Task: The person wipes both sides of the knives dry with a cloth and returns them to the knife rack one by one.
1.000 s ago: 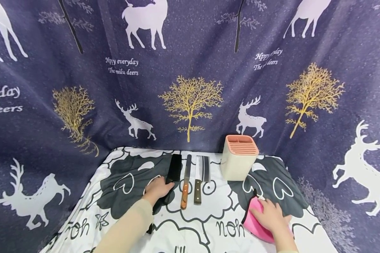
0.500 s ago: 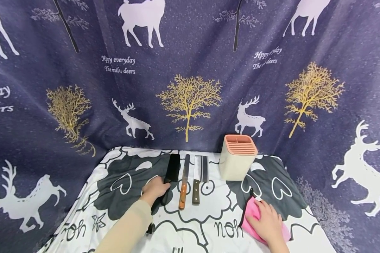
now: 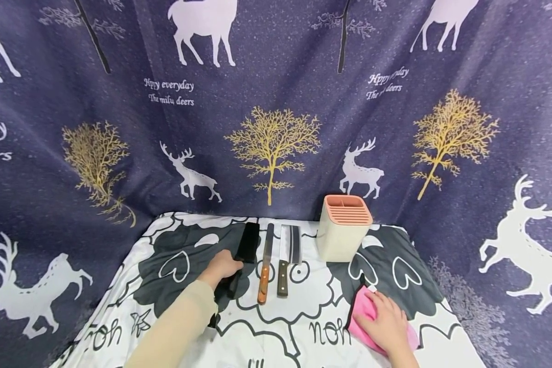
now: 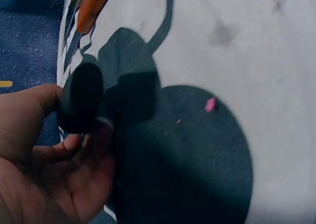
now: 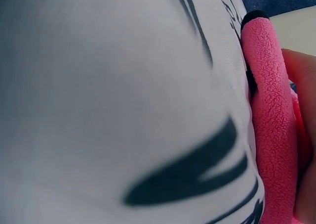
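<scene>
Clearly, left hand [image 3: 222,265]: curled round black cleaver [image 3: 248,241]
Right hand [image 3: 385,320]: on pink cloth [image 3: 362,307], hold unclear
Cleaver: likely pick-up step; wants steady lifting

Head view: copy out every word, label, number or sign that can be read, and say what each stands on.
"Hppy everyday": backdrop, left of centre; again at right, partly creased.
"The milu deers": below each; the right one creased.
"noh": sheet, right front; again at left, first letter unclear.
"ers": backdrop, far left, cut off; the line above is unclear.
Knives, block, cloth: nothing readable.
</scene>
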{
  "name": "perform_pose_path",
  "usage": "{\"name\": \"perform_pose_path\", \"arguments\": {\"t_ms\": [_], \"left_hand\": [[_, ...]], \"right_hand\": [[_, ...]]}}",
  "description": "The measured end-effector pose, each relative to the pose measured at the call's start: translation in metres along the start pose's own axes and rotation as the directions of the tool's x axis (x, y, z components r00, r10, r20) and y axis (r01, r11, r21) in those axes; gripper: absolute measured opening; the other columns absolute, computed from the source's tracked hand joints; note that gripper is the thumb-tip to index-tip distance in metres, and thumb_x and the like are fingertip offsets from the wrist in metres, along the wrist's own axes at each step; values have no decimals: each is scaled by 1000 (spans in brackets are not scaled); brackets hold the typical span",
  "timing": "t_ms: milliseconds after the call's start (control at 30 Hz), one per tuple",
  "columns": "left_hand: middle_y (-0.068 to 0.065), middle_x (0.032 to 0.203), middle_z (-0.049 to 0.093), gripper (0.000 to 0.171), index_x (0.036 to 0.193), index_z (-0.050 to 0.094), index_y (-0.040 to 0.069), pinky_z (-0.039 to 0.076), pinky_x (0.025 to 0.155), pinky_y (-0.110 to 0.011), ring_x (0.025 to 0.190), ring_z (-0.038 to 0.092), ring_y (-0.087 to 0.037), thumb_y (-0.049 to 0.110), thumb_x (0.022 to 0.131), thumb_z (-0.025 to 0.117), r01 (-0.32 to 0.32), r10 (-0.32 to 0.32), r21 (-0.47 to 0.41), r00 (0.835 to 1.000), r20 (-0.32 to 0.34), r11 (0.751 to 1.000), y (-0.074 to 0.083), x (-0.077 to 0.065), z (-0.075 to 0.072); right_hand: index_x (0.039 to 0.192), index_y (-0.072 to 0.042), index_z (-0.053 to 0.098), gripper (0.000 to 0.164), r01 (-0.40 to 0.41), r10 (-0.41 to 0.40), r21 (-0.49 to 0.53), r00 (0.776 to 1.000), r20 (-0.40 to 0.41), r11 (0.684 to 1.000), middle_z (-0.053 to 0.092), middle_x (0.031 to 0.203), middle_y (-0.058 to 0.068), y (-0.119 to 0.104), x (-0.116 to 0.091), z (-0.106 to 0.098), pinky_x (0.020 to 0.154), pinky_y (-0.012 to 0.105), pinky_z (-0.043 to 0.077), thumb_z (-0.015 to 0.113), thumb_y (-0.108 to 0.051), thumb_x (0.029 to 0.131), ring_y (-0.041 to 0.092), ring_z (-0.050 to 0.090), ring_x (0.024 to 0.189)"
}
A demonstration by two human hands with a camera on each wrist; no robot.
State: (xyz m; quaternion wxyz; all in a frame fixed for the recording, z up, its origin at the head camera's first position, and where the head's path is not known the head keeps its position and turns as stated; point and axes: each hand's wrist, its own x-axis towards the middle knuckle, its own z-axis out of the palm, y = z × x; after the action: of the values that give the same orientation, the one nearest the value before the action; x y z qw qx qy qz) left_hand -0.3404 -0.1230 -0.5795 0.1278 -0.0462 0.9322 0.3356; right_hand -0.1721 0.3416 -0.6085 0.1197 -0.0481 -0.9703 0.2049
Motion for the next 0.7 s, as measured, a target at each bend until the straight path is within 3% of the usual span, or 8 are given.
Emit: {"name": "perform_pose_path", "arguments": {"t_ms": [67, 167, 267, 367, 500, 600, 700], "left_hand": [[-24, 102, 63, 42, 109, 61, -10, 61, 54, -45, 68, 69, -32, 25, 87, 69, 26, -21, -134, 999, 38, 991, -2, 1, 0], [-22, 101, 58, 32, 105, 57, -6, 60, 50, -45, 64, 68, -31, 19, 88, 65, 75, -41, -309, 993, 115, 948, -5, -2, 0], [-17, 98, 55, 27, 105, 53, 0, 59, 50, -41, 62, 63, -26, 19, 90, 64, 105, -34, -408, 983, 178, 907, -8, -5, 2], [-8, 81, 56, 21, 100, 51, 7, 54, 46, -33, 54, 58, -18, 22, 92, 64, 135, -15, -505, 972, 234, 852, -11, -4, 5], [2, 62, 54, 20, 101, 49, 8, 54, 48, -30, 49, 57, -12, 23, 96, 60, 189, 43, -662, 947, 318, 725, -13, -4, 11], [0, 68, 60, 31, 125, 45, 7, 58, 54, -33, 56, 64, -14, 22, 100, 55, 218, 91, -743, 932, 352, 633, -15, -5, 16], [-5, 83, 66, 49, 146, 32, 9, 59, 61, -36, 67, 70, -18, 21, 102, 51, 218, 137, -781, 923, 360, 585, -18, -6, 22]], "right_hand": [[141, -19, 60, 75, 0, 0, 5, 1000, -9, 1000, 55, 149, 17, -1, 0, 1, 104, 82, 27, 83, -49, 76, 46, 44, 138], [140, -20, 61, 74, -1, 1, 5, 1000, -19, 1000, 56, 149, 16, 0, 0, 3, 103, 81, 27, 84, -49, 76, 47, 45, 137], [139, -20, 61, 74, 4, -4, -7, 1000, -29, 1000, 57, 147, 16, 1, 0, 4, 102, 80, 30, 84, -49, 75, 46, 47, 135], [139, -20, 62, 74, 3, -4, -10, 1000, -28, 1000, 57, 147, 16, 1, 0, 4, 101, 78, 32, 84, -49, 75, 46, 49, 134], [140, -20, 61, 75, -5, 5, -13, 1000, -21, 1000, 57, 148, 15, 1, 0, 3, 102, 77, 32, 84, -50, 75, 46, 49, 135], [141, -20, 61, 76, -6, 6, -17, 1000, -17, 1000, 56, 149, 15, 1, -1, 2, 102, 75, 33, 84, -51, 76, 46, 49, 135], [140, -21, 62, 76, -1, 0, -15, 1000, -29, 1000, 57, 148, 15, 1, -1, 3, 102, 73, 35, 84, -52, 75, 46, 49, 135]]}}
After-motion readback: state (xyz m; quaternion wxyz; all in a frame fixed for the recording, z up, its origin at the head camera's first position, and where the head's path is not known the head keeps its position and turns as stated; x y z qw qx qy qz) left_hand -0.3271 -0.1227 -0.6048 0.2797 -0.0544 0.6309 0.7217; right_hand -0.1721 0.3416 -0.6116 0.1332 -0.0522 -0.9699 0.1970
